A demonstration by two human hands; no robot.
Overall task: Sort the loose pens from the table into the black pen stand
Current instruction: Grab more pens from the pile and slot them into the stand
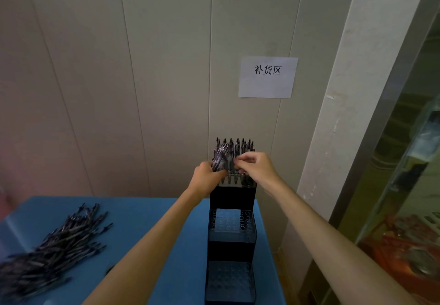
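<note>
Pens [45, 245] on blue table [147, 212].

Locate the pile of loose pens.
In the head view, the pile of loose pens lies at the blue table's left edge, left of the black pen stand.

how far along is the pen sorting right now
Done: the black pen stand's top tier holds upright pens. In hand: the left hand grips a bundle of pens while the right hand works at that tier. Left: two lower tiers look empty, and a big loose pile remains on the table.
</note>
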